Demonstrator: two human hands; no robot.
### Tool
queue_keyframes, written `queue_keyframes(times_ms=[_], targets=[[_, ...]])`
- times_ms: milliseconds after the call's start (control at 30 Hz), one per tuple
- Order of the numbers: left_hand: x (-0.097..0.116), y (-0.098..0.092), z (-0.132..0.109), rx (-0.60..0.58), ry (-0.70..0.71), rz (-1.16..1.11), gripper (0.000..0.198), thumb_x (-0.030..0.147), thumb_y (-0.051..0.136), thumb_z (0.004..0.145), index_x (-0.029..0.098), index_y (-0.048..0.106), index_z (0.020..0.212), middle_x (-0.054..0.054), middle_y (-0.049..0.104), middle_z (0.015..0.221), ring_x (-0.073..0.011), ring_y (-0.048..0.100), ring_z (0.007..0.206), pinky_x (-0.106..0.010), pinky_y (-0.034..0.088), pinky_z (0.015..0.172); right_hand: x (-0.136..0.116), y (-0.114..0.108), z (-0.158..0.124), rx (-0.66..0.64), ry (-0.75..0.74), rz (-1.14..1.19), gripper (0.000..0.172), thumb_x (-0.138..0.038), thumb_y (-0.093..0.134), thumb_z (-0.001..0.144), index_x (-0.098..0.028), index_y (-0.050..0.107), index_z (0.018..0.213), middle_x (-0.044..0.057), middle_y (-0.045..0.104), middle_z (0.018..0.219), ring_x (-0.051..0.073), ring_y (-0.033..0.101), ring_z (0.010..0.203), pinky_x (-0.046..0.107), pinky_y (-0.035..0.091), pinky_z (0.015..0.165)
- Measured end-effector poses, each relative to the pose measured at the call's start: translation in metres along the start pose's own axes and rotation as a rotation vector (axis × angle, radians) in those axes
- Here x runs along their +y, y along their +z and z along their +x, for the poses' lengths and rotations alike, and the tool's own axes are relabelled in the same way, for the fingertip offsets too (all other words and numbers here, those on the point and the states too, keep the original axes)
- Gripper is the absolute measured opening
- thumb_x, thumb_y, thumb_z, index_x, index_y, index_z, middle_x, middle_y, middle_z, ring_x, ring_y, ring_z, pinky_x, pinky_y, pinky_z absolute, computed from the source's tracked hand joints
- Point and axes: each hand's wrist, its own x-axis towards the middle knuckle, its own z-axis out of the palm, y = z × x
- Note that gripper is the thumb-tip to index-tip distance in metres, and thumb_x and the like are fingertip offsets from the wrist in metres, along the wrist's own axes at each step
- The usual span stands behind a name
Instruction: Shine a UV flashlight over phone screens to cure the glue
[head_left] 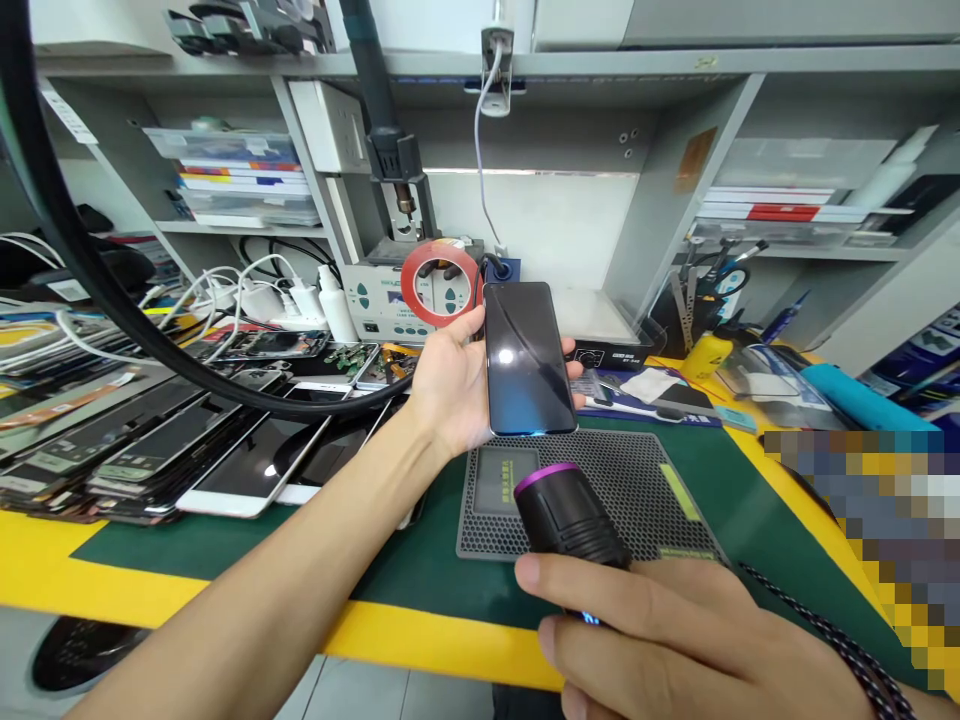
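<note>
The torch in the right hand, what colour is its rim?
The rim is purple; it shows best in the head view.

A: Hands, counted?
B: Two: one left hand (451, 388), one right hand (667, 625).
A: Items held?
B: Two: one dark-screened phone (529, 360), one black torch (574, 515).
A: Working surfaces?
B: Two: one green bench mat (420, 570), one grey perforated pad (637, 485).
A: White-framed phones (255, 455) lying at left?
B: Two.
A: Stacked panels (67, 440) beside them?
B: Several, overlapping; exact number cannot be established.
A: Tape?
B: One red tape roll (409, 285).
A: Bottles?
B: Three recorded: one white bottle (337, 310) behind the stock, one white spray bottle (892, 175) at right, one yellow bottle (705, 356).
A: Thick hoses?
B: One black hose (112, 302) in the foreground
</note>
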Motion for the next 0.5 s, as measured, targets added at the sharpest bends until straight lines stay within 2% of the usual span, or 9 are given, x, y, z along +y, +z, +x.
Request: queue_keyframes(times_ms=[167, 267, 367, 500], targets=[[0.001, -0.002, 0.000, -0.016, -0.008, -0.004, 0.055, 0.043, 0.033, 0.100, 0.004, 0.060, 0.126, -0.023, 0.069, 0.116, -0.0351, 0.070, 0.101, -0.060, 0.049, 0.096, 0.001, 0.008, 0.000, 0.038, 0.008, -0.025, 0.034, -0.047, 0.053, 0.098, -0.021, 0.070, 0.083, 0.006, 0.073, 0.083, 0.021, 0.075, 0.095, 0.021, 0.063, 0.073], [0.001, -0.003, 0.000, -0.009, -0.014, 0.005, 0.057, 0.045, 0.033, 0.100, 0.003, 0.059, 0.129, -0.024, 0.068, 0.120, -0.0354, 0.070, 0.101, -0.059, 0.050, 0.094, 0.002, 0.012, 0.000, 0.154, -0.008, 0.038, 0.031, -0.030, 0.050, 0.100, -0.021, 0.069, 0.078, 0.003, 0.071, 0.076, 0.018, 0.074, 0.098, 0.018, 0.062, 0.074], [0.000, -0.003, 0.001, -0.017, 0.001, 0.033, 0.060, 0.046, 0.032, 0.100, 0.002, 0.059, 0.129, -0.024, 0.067, 0.122, -0.0361, 0.069, 0.101, -0.056, 0.052, 0.092, 0.002, 0.018, 0.004, 0.326, -0.046, 0.147, 0.041, -0.010, 0.039, 0.101, -0.020, 0.066, 0.071, -0.001, 0.068, 0.066, 0.012, 0.072, 0.105, 0.012, 0.059, 0.077], [0.000, -0.003, 0.001, -0.009, 0.012, 0.074, 0.060, 0.046, 0.033, 0.100, 0.002, 0.059, 0.131, -0.024, 0.067, 0.123, -0.0365, 0.070, 0.100, -0.052, 0.052, 0.091, -0.001, 0.014, 0.009, 0.412, -0.017, 0.189, 0.047, -0.008, 0.034, 0.102, -0.020, 0.065, 0.069, -0.004, 0.068, 0.063, 0.009, 0.072, 0.104, 0.008, 0.057, 0.076]])
